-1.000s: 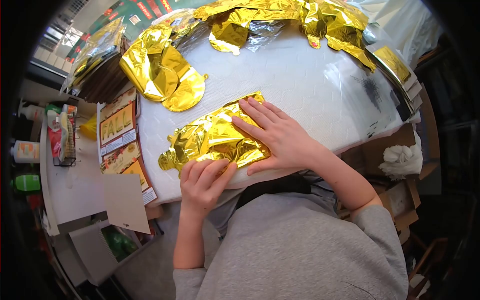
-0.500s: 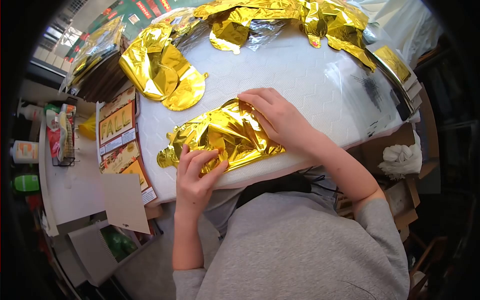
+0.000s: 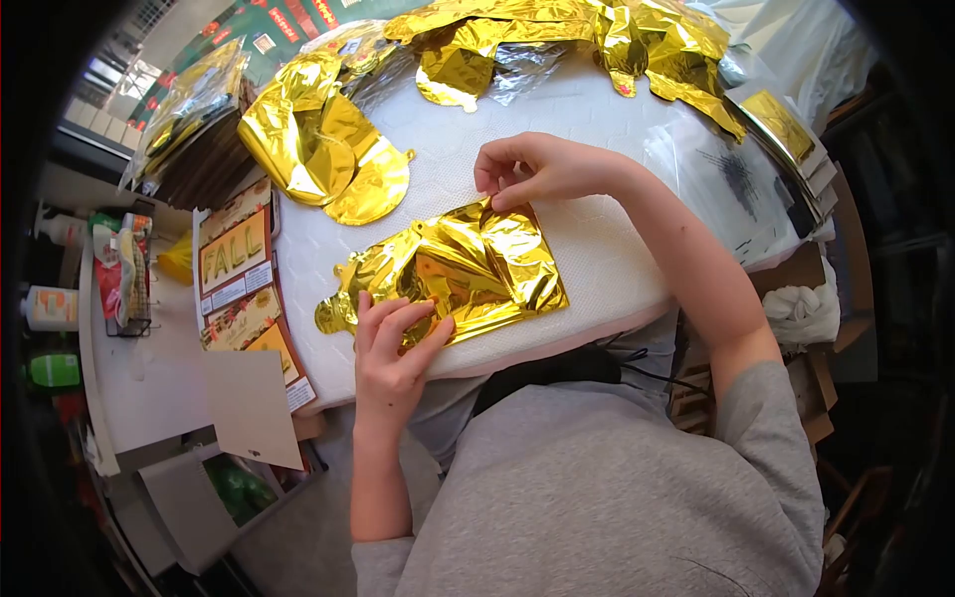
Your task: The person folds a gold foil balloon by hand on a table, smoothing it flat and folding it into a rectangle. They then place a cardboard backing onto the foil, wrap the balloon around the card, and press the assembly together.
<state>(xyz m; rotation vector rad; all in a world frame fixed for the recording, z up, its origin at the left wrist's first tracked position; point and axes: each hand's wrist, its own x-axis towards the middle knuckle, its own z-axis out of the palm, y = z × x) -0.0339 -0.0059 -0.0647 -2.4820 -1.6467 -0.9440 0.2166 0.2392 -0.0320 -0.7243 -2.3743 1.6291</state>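
A crumpled gold foil balloon (image 3: 458, 274) lies flat on the white padded table (image 3: 597, 149) near its front edge. My left hand (image 3: 393, 343) rests fingers spread on the balloon's near left part, pressing it down. My right hand (image 3: 537, 169) pinches the balloon's far upper edge between thumb and fingers, lifting that corner a little off the table.
Another folded gold balloon (image 3: 318, 139) lies at the table's left. A heap of gold foil (image 3: 577, 40) runs along the far edge. Packaged balloons (image 3: 786, 129) sit at the right. "FALL" cards (image 3: 234, 254) lie on the left, with bottles (image 3: 50, 308) beyond.
My right hand went from lying flat on the balloon to gripping its far edge and pulling it up and away. My left hand slid slightly onto the foil and stayed pressing.
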